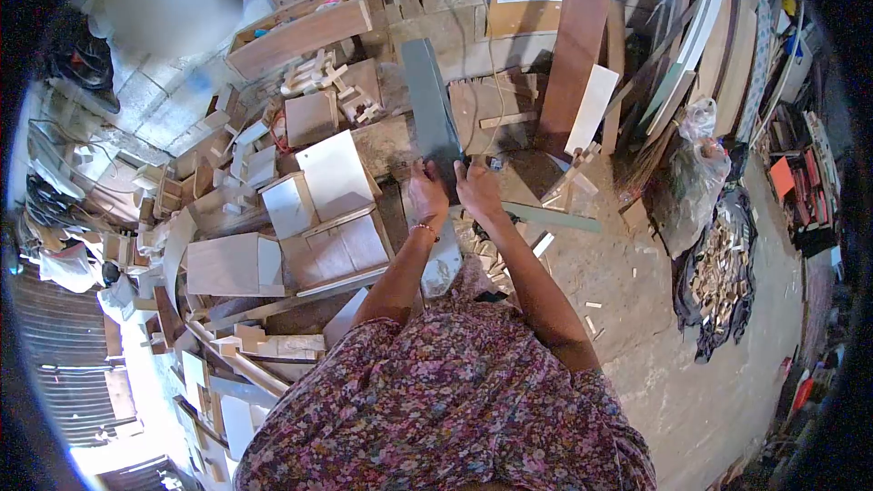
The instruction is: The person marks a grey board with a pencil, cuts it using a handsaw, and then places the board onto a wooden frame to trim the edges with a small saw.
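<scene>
A long grey-green board stretches away from me, its near end between my two hands. My left hand is closed on the left edge of that end, with a thin bracelet at the wrist. On the opposite edge, my right hand is closed too, its fingertips partly hidden. A narrower green strip lies just right of my right wrist. Small wood offcuts are scattered below my forearms.
White and brown wooden boxes crowd the left side. A long wooden drawer sits farther back. Tall brown boards lean at the back right. A clear plastic bag stands beside a black sack of wood scraps.
</scene>
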Demonstrator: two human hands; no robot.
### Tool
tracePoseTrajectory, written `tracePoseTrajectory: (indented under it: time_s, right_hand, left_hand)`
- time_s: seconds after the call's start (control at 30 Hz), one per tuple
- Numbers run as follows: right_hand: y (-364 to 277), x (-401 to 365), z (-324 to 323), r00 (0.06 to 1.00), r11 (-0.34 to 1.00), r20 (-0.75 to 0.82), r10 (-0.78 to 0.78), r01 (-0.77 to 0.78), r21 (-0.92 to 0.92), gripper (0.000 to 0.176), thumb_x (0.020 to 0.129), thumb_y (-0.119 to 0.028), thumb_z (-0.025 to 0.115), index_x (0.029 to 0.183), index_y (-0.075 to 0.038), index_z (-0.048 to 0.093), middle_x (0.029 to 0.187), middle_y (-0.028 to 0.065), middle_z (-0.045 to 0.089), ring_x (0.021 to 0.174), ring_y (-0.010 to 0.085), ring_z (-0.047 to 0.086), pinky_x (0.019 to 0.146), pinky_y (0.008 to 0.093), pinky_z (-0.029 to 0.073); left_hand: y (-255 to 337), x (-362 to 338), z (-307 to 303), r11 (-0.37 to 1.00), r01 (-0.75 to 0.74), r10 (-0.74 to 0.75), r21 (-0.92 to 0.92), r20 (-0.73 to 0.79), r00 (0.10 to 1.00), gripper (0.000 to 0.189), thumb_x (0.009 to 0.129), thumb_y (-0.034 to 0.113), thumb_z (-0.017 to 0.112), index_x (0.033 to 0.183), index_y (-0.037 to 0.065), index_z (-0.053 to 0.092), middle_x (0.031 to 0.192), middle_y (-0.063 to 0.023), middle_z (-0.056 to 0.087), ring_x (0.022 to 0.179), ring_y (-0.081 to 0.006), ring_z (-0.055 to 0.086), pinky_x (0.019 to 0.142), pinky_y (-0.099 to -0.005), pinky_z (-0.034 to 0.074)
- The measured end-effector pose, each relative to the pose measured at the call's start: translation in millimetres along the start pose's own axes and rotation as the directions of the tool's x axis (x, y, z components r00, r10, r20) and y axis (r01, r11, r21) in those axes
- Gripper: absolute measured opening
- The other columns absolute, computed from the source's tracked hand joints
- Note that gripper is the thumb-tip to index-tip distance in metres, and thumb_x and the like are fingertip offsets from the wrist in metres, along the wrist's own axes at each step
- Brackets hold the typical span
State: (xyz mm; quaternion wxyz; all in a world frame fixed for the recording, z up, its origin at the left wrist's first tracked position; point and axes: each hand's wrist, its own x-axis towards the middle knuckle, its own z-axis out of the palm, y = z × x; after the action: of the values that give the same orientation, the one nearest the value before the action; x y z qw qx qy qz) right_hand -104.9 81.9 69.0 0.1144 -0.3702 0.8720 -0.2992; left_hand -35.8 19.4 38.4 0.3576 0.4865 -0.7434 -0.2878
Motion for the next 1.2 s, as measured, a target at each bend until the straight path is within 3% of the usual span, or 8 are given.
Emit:
tracePoseTrajectory:
  time_s: [0.2, 0.4, 0.5, 0.57, 0.8, 0.9, 1.07, 1.2]
  right_hand:
    - [12, 2, 19, 0.979, 0.991, -0.192, -0.069, 0.09, 0.103, 0.04, 0.082, -0.034, 0.034, 0.088, 0.003, 0.051, 0.067, 0.0219, 0.056, 0.064, 0.0365, 0.056, 0.059, 0.044, 0.045]
    - [14, 7, 21, 0.993, 0.999, -0.109, -0.034, 0.038, 0.031, 0.037, 0.082, -0.031, 0.036, 0.077, 0.001, 0.053, 0.065, 0.0214, 0.056, 0.062, 0.0368, 0.055, 0.056, 0.0429, 0.045]
    - [4, 5, 7, 0.996, 0.997, -0.076, -0.036, 0.041, 0.058, 0.025, 0.08, -0.021, 0.042, 0.086, 0.002, 0.048, 0.062, 0.0235, 0.053, 0.06, 0.0385, 0.053, 0.053, 0.0454, 0.042]
    - [12, 7, 16, 0.989, 0.993, -0.127, -0.071, 0.082, 0.085, 0.025, 0.08, -0.021, 0.041, 0.086, 0.002, 0.048, 0.062, 0.0234, 0.053, 0.059, 0.0381, 0.053, 0.052, 0.0453, 0.042]
    - [18, 7, 22, 0.961, 0.98, -0.198, -0.194, 0.182, -0.076, 0.024, 0.079, -0.021, 0.042, 0.082, 0.001, 0.05, 0.056, 0.0235, 0.052, 0.054, 0.0385, 0.052, 0.051, 0.0444, 0.043]
    - [16, 6, 24, 0.97, 0.996, -0.233, -0.072, 0.083, 0.037, 0.026, 0.079, -0.023, 0.042, 0.079, 0.001, 0.05, 0.056, 0.0239, 0.051, 0.053, 0.0389, 0.052, 0.05, 0.0452, 0.042]
    - [14, 2, 24, 0.956, 0.994, -0.273, -0.103, 0.094, -0.047, 0.026, 0.079, -0.025, 0.042, 0.076, -0.001, 0.051, 0.053, 0.021, 0.051, 0.05, 0.0374, 0.052, 0.046, 0.0448, 0.042]
    - [14, -1, 24, 0.936, 0.968, -0.31, -0.169, 0.099, -0.229, 0.025, 0.078, -0.024, 0.043, 0.07, -0.003, 0.051, 0.054, 0.0189, 0.052, 0.05, 0.0354, 0.052, 0.043, 0.0446, 0.04]
  left_hand:
    - [-6, 1, 4, 0.999, 0.025, -0.025, 0.023, -0.003, 1.0, 0.027, 0.082, 0.022, 0.041, 0.097, 0.0, 0.047, 0.077, -0.0248, 0.054, 0.072, -0.0406, 0.051, 0.059, -0.045, 0.039]
    - [6, 4, -3, 0.994, 0.111, -0.112, 0.02, 0.074, 0.991, 0.029, 0.081, 0.021, 0.043, 0.102, 0.0, 0.042, 0.082, -0.024, 0.053, 0.073, -0.0396, 0.051, 0.062, -0.0447, 0.04]
    - [17, 8, -10, 0.982, 0.161, -0.169, 0.1, 0.085, 0.982, 0.031, 0.078, 0.02, 0.047, 0.102, 0.001, 0.043, 0.089, -0.0224, 0.051, 0.083, -0.0367, 0.05, 0.071, -0.0422, 0.04]
    - [14, 21, -9, 0.905, -0.321, 0.355, 0.28, -0.08, 0.931, 0.034, 0.075, 0.02, 0.05, 0.104, 0.004, 0.043, 0.1, -0.0205, 0.047, 0.095, -0.0338, 0.044, 0.078, -0.0416, 0.036]
    - [21, 69, 23, 0.889, -0.216, 0.234, 0.405, 0.005, 0.972, 0.037, 0.075, 0.023, 0.048, 0.109, 0.009, 0.043, 0.111, -0.0171, 0.039, 0.103, -0.0326, 0.038, 0.083, -0.0445, 0.032]
    - [17, 82, 35, 0.858, -0.252, 0.247, 0.448, 0.071, 0.966, 0.039, 0.077, 0.027, 0.045, 0.113, 0.011, 0.042, 0.115, -0.0154, 0.036, 0.106, -0.0323, 0.036, 0.084, -0.0456, 0.031]
    - [0, 90, 55, 0.791, -0.222, 0.322, 0.57, -0.08, 0.943, 0.043, 0.078, 0.036, 0.04, 0.12, 0.024, 0.035, 0.107, -0.0225, 0.039, 0.099, -0.0369, 0.038, 0.078, -0.0501, 0.032]
    - [19, 84, 37, 0.843, -0.21, 0.202, 0.496, 0.072, 0.977, 0.043, 0.079, 0.036, 0.039, 0.12, 0.025, 0.033, 0.105, -0.0265, 0.039, 0.095, -0.0379, 0.04, 0.076, -0.0489, 0.034]
